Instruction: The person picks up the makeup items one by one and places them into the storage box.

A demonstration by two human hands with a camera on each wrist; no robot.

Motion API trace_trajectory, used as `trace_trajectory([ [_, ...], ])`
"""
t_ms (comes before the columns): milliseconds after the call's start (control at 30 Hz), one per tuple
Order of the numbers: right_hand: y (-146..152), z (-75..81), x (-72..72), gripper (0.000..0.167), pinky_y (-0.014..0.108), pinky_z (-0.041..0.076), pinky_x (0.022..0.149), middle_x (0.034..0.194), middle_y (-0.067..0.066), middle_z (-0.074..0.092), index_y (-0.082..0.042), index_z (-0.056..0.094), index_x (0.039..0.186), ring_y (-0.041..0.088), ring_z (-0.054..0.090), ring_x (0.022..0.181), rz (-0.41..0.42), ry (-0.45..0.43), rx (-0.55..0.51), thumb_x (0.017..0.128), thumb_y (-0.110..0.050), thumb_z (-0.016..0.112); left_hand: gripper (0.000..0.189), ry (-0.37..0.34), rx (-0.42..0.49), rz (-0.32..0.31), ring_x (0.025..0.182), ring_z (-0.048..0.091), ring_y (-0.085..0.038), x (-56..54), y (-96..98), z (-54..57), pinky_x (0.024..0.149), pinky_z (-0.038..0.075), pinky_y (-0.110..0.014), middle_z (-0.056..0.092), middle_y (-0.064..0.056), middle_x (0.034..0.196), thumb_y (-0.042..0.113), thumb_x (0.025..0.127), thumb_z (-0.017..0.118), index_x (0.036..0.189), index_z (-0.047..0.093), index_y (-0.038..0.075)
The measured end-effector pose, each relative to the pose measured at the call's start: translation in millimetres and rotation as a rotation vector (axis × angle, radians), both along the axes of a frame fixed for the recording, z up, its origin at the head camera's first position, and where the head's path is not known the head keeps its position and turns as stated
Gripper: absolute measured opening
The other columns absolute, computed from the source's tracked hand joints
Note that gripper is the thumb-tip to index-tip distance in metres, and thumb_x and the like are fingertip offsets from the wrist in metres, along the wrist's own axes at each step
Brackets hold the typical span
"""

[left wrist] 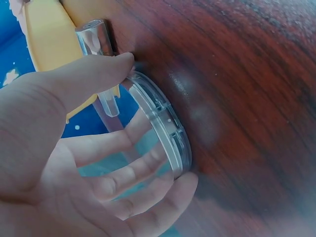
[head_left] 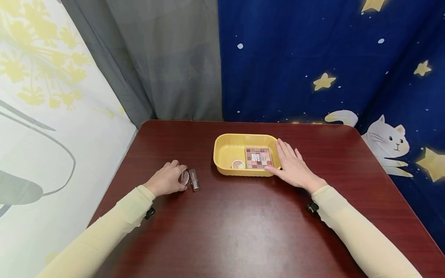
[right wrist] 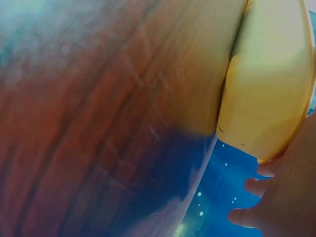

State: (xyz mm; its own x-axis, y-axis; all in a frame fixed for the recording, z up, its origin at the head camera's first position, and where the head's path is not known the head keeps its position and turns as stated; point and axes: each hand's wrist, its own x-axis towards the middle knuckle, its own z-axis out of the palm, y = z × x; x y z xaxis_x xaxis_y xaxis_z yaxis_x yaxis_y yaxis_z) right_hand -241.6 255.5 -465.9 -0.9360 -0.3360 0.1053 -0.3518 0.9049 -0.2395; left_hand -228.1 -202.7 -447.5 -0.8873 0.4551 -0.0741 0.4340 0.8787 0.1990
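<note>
My left hand grips a round clear-edged compact at its rim, thumb on one side and fingertips on the other. The compact is tilted up close over the table. Just right of it lies a lipstick tube with a shiny metallic end and a clear end. My right hand rests at the right end of a yellow basket, fingers straight along the rim and thumb over the front corner. Inside the basket are an eyeshadow palette and a small round multi-coloured pan.
A dark red wooden table carries everything. Behind it hang a grey curtain and a blue curtain with stars and a cat. On the left stands a white patterned wall.
</note>
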Motion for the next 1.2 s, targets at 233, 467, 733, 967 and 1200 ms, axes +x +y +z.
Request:
trace_trajectory([
  [233,-0.8,0.0,0.0,0.112,0.065,0.009,0.115,0.169,0.008,-0.003,-0.004,0.007,0.161,0.039,0.009,0.152,0.011,0.012,0.006,0.089,-0.081,0.041,0.065,0.019,0.008,-0.015,0.104,0.055,-0.039,-3.0,-2.3,2.4,0.081,0.052,-0.049,0.056,-0.019,0.113,0.027,0.076,0.085,0.130,0.062,0.000],
  [467,-0.3,0.9,0.2,0.111,0.066,0.009,0.115,0.169,0.008,-0.002,-0.003,0.007,0.161,0.039,0.009,0.151,0.009,0.011,0.006,0.089,-0.081,0.042,0.066,0.059,0.040,-0.041,0.105,0.054,-0.038,-7.6,5.4,18.2,0.081,0.052,-0.047,0.056,-0.017,0.116,0.026,0.077,0.084,0.133,0.061,0.000],
  [733,0.4,1.3,0.2,0.110,0.067,0.011,0.113,0.168,0.012,0.000,-0.004,0.005,0.161,0.039,0.009,0.151,0.009,0.009,0.011,0.090,-0.080,0.041,0.062,0.108,0.081,-0.125,0.094,0.052,-0.030,-16.2,27.7,42.0,0.076,0.047,-0.040,0.056,-0.011,0.110,0.021,0.075,0.081,0.132,0.062,0.003],
  [967,1.4,0.7,-0.3,0.111,0.066,0.012,0.114,0.168,0.010,0.001,-0.005,0.006,0.162,0.038,0.009,0.152,-0.003,0.015,0.009,0.089,-0.080,0.043,0.061,0.139,0.079,-0.200,0.094,0.051,-0.028,-32.7,59.5,67.8,0.077,0.048,-0.039,0.054,-0.009,0.108,0.026,0.077,0.080,0.132,0.063,0.006],
  [1200,1.6,-2.8,-1.0,0.109,0.066,0.012,0.114,0.169,0.008,-0.001,-0.006,0.005,0.162,0.035,0.007,0.153,-0.005,0.019,0.014,0.091,-0.078,0.044,0.046,0.131,0.056,-0.255,0.092,0.050,-0.024,-46.7,91.1,78.1,0.071,0.048,-0.036,0.051,-0.004,0.102,0.030,0.079,0.079,0.120,0.066,0.013],
])
